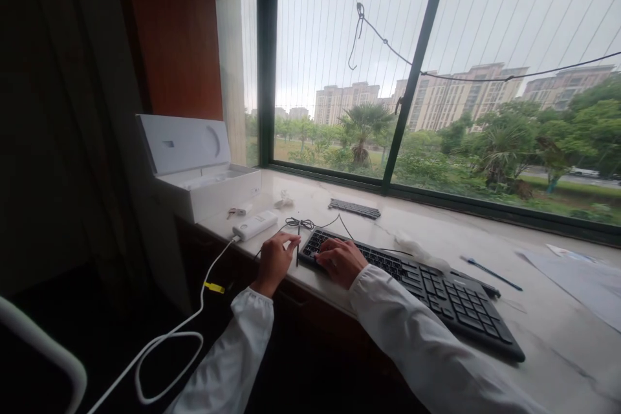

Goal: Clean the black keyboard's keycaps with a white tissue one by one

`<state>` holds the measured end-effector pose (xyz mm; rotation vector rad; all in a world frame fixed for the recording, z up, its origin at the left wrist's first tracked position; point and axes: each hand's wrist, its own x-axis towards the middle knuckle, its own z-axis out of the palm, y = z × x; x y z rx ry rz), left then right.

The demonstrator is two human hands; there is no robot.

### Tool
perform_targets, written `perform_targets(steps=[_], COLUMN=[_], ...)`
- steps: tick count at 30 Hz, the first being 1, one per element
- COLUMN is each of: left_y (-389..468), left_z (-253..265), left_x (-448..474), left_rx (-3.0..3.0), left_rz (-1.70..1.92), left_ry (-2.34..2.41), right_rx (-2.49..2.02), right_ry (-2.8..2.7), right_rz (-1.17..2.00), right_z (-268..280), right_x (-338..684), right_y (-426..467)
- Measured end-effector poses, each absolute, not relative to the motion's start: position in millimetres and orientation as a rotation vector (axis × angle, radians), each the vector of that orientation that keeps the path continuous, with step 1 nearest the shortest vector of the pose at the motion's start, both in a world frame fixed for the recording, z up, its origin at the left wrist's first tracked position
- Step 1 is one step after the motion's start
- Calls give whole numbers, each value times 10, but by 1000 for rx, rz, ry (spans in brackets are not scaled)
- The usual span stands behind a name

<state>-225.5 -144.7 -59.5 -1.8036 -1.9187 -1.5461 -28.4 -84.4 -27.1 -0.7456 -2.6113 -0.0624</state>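
Note:
My left hand (276, 264) is at the counter's front edge, left of the keyboard. Its thumb and fingertips are pinched together at a thin black stick (297, 256) that stands nearly upright. My right hand (340, 261) lies over the left end of the black keyboard (466, 307), fingers bent onto its keys and front edge; the fingertips are partly hidden. The keyboard runs slantwise to the right, under my right sleeve. Just behind my left hand lies a bundled black cable (299, 223). A separate strip of black keys (355, 208) is farther back.
An open white box (213, 191) stands at the left end of the marble counter (412, 220). A white power strip (255, 225) and small keys (237, 212) lie before it. Crumpled clear plastic (422, 252), a dark blue stick (492, 273) and papers (577, 278) are on the right. A white cord (201, 301) hangs down.

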Motion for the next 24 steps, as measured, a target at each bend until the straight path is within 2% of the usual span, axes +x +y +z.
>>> perform_targets(steps=[24], left_y=[-1331], left_z=[-725], left_x=[-2341], left_rx=[-1627], left_rz=[-1580], left_ry=[-1908], right_rx=[-632], right_ry=[-2545], right_rz=[-224], right_z=[-329], right_x=[11], right_y=[-917])
